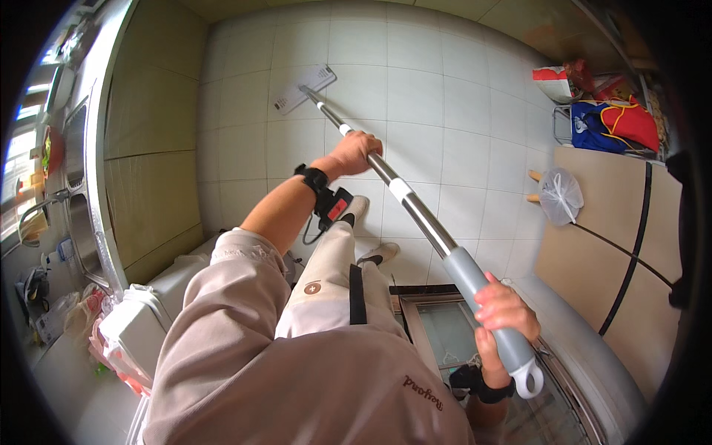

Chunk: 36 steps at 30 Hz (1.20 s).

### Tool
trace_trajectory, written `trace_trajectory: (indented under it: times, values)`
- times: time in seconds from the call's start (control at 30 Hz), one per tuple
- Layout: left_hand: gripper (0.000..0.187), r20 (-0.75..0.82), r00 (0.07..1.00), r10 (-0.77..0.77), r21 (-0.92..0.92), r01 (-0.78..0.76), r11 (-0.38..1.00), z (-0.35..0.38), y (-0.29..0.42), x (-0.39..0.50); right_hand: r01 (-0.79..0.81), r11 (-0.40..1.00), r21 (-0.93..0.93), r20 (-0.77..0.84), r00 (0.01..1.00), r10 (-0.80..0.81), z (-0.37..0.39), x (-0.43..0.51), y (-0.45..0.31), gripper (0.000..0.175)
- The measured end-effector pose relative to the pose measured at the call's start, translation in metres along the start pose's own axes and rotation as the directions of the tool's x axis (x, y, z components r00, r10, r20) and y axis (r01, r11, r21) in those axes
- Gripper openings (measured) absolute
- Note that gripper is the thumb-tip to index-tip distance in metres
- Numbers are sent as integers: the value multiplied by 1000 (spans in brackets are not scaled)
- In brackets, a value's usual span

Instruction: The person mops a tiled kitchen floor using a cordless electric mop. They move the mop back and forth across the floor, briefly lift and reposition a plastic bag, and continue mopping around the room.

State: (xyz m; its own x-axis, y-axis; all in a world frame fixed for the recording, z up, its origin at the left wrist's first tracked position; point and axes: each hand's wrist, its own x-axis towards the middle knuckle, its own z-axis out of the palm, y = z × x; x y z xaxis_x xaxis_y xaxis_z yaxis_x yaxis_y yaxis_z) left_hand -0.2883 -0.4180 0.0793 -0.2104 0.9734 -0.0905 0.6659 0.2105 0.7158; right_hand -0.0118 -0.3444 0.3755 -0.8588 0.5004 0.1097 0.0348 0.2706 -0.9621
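A flat mop with a steel telescopic pole (425, 219) runs from the lower right to the upper left. My left hand (354, 153) is closed around the pole above its middle white collar. Lower down, my right hand (506, 311) grips the grey handle sleeve, close to the white hanging loop at its end. The flat white mop head (306, 90) lies on the pale tiled floor (411, 94), tilted diagonally. Both wrists wear black straps, and a device with a cable hangs at the left one.
Olive cabinets (153, 111) and a counter with a sink (83, 233) line the left. On the right are a knotted plastic bag (560, 196), beige panels (601, 222) and a rack of bags. A white bin (136, 328) stands lower left; a glass-paned door frame (445, 328) is behind my feet.
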Motion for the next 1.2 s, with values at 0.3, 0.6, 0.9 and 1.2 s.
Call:
trace_trajectory:
  times: [0.3, 0.6, 0.9, 1.2]
  values:
    - [6, 42, 978, 203, -223, -189, 956, 106, 152, -18, -63, 992, -108, -225, 974, 37, -96, -124, -66, 18]
    - [12, 106, 934, 342, -512, -244, 824, 168, 260, -29, 16, 986, -168, -306, 950, -67, -130, -165, -131, 21]
    - [9, 116, 956, 268, -464, -187, 866, 103, 250, -39, 223, 974, -41, -384, 896, -221, -108, -136, -133, 15]
    - [11, -144, 990, 3, -269, -42, 962, 15, 114, -65, 187, 978, 90, -151, 973, -173, -52, -58, -66, 17]
